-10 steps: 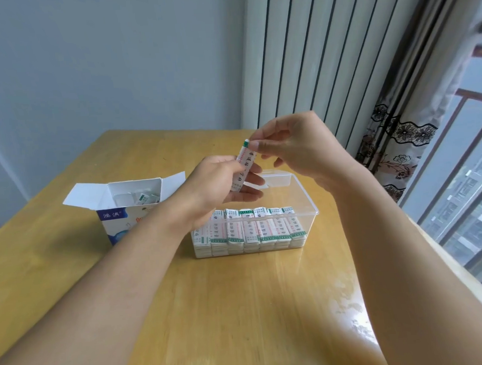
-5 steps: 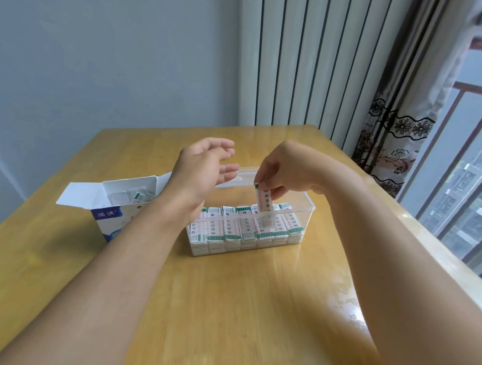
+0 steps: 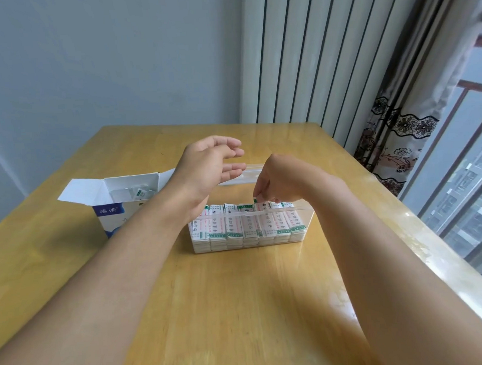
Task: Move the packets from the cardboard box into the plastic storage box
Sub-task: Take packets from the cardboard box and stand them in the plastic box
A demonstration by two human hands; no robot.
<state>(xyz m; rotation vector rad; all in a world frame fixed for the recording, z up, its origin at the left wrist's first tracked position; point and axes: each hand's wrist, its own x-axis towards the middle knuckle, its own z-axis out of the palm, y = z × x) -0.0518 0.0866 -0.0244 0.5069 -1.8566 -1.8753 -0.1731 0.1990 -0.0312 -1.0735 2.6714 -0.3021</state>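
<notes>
Packet print (image 3: 249, 224) too small

A home room: a wooden table (image 3: 241, 295) beside a floral-trimmed curtain (image 3: 395, 144) and a window (image 3: 472, 196) overlooking apartment blocks.

The packets (image 3: 248, 224) in the clear plastic storage box (image 3: 307, 220) are white with green bands and dark writing. Left of that box, the cardboard box (image 3: 111, 218) is white and blue. The table (image 3: 242, 309) is yellow wood, and right of it the curtain (image 3: 400, 133) has black flowers.

Behind the wooden table (image 3: 242, 309): a grey wall (image 3: 100, 64), a white ribbed radiator (image 3: 310, 51); rightward, a patterned curtain (image 3: 400, 133) and window (image 3: 474, 182).
</notes>
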